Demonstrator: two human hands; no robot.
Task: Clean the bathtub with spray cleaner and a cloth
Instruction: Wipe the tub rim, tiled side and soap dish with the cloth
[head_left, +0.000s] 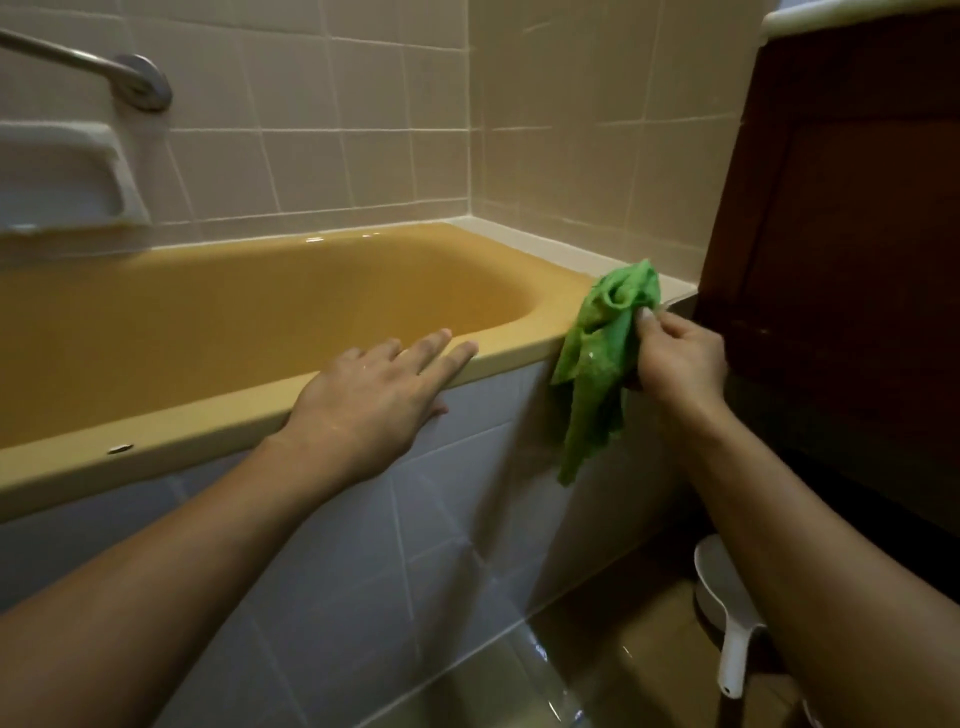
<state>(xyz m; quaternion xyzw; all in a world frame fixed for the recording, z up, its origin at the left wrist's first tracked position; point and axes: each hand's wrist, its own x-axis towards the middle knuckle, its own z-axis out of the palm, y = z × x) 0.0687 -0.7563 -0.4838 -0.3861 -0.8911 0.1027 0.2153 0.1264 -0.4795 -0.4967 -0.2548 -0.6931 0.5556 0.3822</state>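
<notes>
The mustard-yellow bathtub (218, 312) fills the left half of the head view, set in a grey tiled front. My left hand (374, 400) lies flat on the tub's near rim, fingers straight and pointing toward the right end. My right hand (680, 358) pinches a crumpled green cloth (597, 353) at the tub's right corner; the cloth's top rests on the rim and its lower part hangs down over the tiled front. No spray cleaner is in view.
A dark wooden cabinet (841, 234) stands close on the right. A white scoop with a handle (727, 618) lies on the wet brown floor below it. On the tiled wall at left are a soap dish (67, 176) and a metal grab bar (104, 73).
</notes>
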